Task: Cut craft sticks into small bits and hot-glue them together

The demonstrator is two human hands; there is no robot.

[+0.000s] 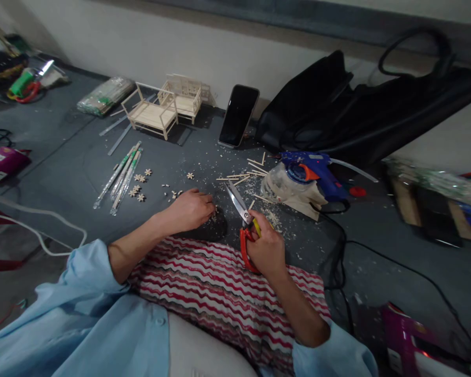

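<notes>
My right hand [267, 243] grips a pair of scissors [244, 246] with red and yellow handles. Their blades are parted a little and point away from me to the left. My left hand [192, 210] rests low over the dark table, fingers curled together; whatever they pinch is hidden. Just beyond it lie small cut white pieces [175, 194] and a flower-shaped piece [190, 176]. More little wooden flowers [140, 178] are farther left. Thin wooden sticks [241, 177] lie past the scissor tips among scattered shavings.
Two miniature stick-built benches [151, 114] stand by the wall, beside a propped phone [239, 116]. A blue glue gun [317, 170] rests on a clear container [275, 183], its cable trailing right. Wrapped sticks [121, 175] lie left. A striped cloth [220, 293] covers my lap.
</notes>
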